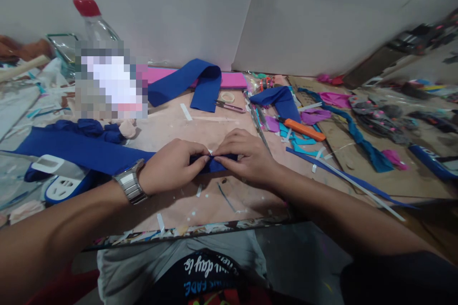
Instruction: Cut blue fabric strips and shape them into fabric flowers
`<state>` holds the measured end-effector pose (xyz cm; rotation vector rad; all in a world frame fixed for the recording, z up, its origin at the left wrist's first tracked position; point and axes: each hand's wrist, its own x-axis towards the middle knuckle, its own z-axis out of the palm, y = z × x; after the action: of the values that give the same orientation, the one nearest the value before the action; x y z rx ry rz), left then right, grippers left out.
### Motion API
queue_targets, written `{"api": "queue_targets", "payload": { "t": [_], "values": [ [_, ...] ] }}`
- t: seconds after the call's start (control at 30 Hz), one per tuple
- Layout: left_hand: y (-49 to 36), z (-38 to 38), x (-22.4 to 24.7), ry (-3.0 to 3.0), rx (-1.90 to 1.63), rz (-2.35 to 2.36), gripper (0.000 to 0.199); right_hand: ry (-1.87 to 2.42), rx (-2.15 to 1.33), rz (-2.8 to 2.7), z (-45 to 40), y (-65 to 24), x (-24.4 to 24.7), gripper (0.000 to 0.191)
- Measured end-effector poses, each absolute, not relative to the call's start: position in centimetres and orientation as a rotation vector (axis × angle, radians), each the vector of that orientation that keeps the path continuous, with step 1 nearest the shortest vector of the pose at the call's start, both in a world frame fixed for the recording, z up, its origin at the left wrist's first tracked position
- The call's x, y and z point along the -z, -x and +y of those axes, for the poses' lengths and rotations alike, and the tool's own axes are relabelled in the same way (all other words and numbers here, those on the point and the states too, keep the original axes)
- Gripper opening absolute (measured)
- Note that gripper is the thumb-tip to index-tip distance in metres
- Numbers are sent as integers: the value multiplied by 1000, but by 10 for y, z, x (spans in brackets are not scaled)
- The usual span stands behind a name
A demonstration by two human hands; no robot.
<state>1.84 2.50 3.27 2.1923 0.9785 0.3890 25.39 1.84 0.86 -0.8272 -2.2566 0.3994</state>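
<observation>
- blue strip [86,150]: it's on the near-middle part of the surface [161,128], runs off to the L, w/ its R end pinched up between both hands
- L hand [171,164]: closed, thumb + fingers gripping the blue strip; silver watch [131,183] on that wrist
- R hand [246,157]: also closed on the strip, thumbtip nearly meeting the L one
- white/blue power strip [64,186] just L of the watch, partly by the fabric
- bunched blue fabric [89,128] behind the strip, w/ a small pale pink wad [128,128] at its R end
- further back: folded blue band [205,86] over a flat pink stack [234,80], tape roll [226,97] + small snips [232,107] just R of it
- R side: orange cutter [304,129] near some turquoise scraps [298,142], then cardboard [343,128] w/ a teal strip [361,140] across it
- back L: clear bottle [100,28] w/ red cap, tilted in view, lower part behind pixelated blur
</observation>
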Motion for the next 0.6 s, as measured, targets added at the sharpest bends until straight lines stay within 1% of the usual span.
{"api": "queue_targets", "payload": {
  "t": [0.3,0.43,0.53,0.6],
  "values": [
    [-19,25,-30,-2276,-386,1032,24,880,-376,-2258,16,-253,-11,9],
    [-18,25,-30,-2293,-413,1096,26,953,-404,-2232,16,-254,-14,13],
    [-15,28,-30,-2292,-464,1126,27,1040,-517,-2113,17,-254,-14,16],
    [-14,31,-30,-2286,-511,1155,26,1096,-672,-1926,18,-254,-13,28]
  ]
}}
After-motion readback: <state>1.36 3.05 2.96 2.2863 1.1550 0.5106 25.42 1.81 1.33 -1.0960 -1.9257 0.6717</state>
